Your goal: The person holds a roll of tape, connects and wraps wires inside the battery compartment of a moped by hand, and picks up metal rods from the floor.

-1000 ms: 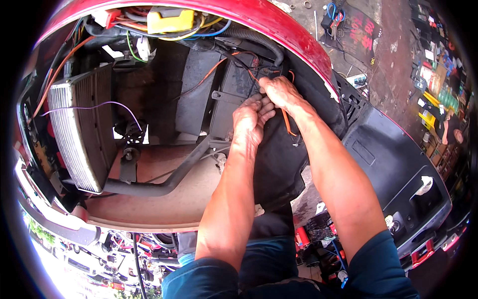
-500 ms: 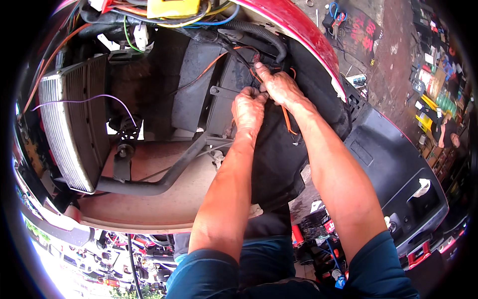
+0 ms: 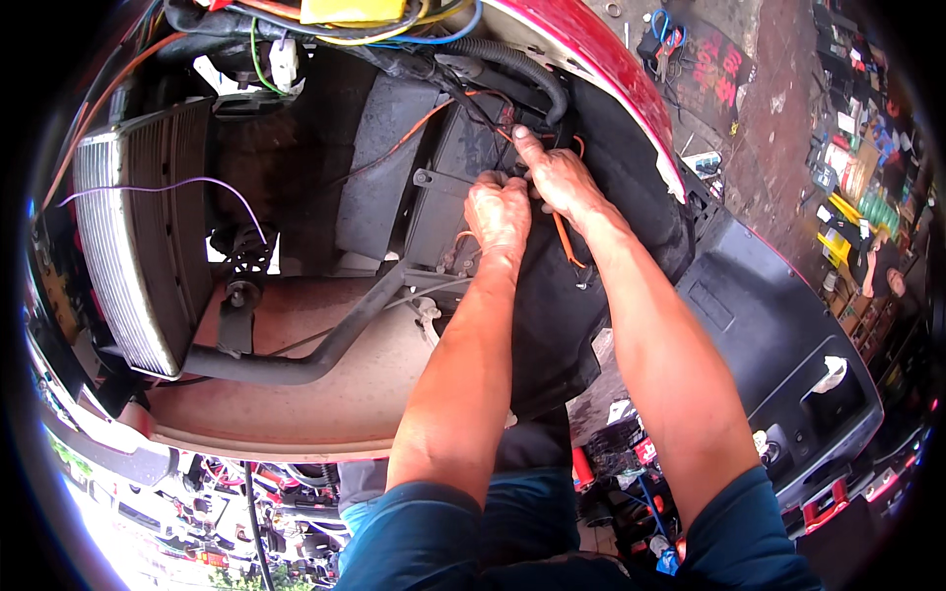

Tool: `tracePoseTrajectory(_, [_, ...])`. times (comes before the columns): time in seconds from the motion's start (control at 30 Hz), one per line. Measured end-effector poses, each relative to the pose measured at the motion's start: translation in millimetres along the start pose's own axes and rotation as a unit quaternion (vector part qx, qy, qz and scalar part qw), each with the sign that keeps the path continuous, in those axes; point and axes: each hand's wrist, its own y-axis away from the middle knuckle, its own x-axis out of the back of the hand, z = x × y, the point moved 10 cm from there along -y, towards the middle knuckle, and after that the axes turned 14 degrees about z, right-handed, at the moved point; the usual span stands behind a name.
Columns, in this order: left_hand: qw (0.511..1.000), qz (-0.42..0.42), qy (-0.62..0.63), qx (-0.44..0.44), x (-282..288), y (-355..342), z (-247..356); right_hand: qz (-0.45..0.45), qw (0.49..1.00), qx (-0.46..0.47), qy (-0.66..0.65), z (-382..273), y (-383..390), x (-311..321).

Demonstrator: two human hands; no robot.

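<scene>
Both my hands meet over a dark grey box (image 3: 434,212) inside an open vehicle bay. My left hand (image 3: 499,212) is closed in a pinch, its fingertips against those of the other hand. My right hand (image 3: 564,182) is curled closed, its thumb stretched upward near some dark wires (image 3: 480,110). What lies between the fingers is hidden. A thick orange wire (image 3: 566,239) comes out below my right hand and hangs over a black liner (image 3: 547,315), ending in a small metal tip. A thinner orange wire (image 3: 404,141) runs left from the dark wires.
A finned radiator (image 3: 103,227) stands on the left, with a purple wire (image 3: 163,187) curving past it. A bent grey tube (image 3: 296,369) crosses the bay. The red body edge (image 3: 626,74) curves above my hands. A dark panel (image 3: 759,305) lies right; tools clutter the floor.
My left hand has shifted slightly right, closer against my right hand. The view has moved a little. The right thumb still points upward, and the orange wire hangs as before.
</scene>
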Motion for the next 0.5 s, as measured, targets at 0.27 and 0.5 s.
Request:
tracePoseTrajectory(0.27, [0.994,0.055,-0.087,-0.046,2.6,-2.0,9.1,0.091,0.993,0.069,-0.011,-10.0,14.8,20.8])
tracePoseTrajectory(0.5, [0.933,-0.028,0.311,0.177,-13.2,14.3,-10.5,0.06,0.988,0.123,0.067,-15.1,18.9,10.2])
